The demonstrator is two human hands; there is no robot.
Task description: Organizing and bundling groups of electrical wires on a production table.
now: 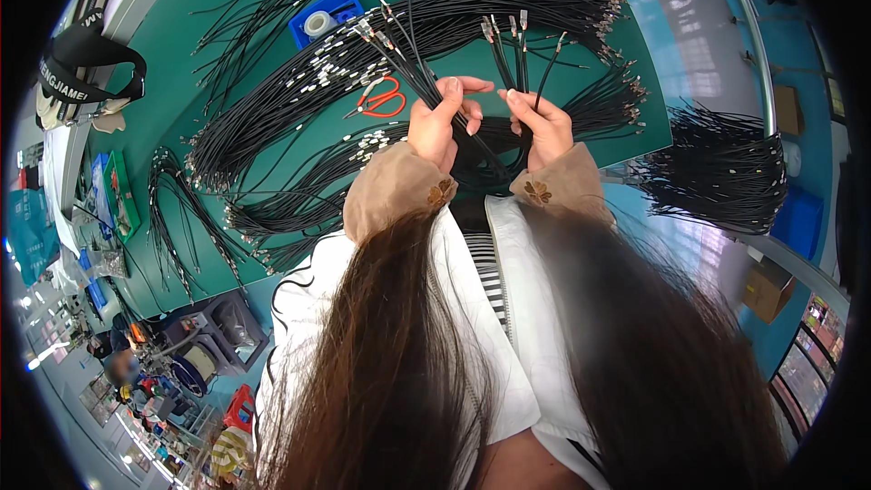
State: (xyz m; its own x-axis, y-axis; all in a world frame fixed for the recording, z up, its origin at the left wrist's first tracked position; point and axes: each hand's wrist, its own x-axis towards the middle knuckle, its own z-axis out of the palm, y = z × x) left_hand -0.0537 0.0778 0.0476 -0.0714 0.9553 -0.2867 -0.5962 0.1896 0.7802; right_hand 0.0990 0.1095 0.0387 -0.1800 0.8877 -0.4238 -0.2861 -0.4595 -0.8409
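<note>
My left hand point(435, 125) is closed round a bundle of black cables point(419, 82). Their metal-tipped ends fan out above it, and one cable stands higher than the others. In my right hand point(547, 129), thumb and fingertips pinch a smaller group of black cables point(521, 62), whose terminals also point away from me. The two hands are close together over the table, slightly apart. Below them the cables loop down toward my body, partly hidden by the hands and sleeves. Scissors with red handles point(368, 110) lie on the table left of my left hand.
Thick bundles of black cables point(272, 113) with white tags cover much of the green table point(172, 63). A blue tray point(346, 2) holding a white roll point(318, 24) sits at the back. More cables point(717, 168) hang over a rail at the right. A green bin point(119, 195) stands far left.
</note>
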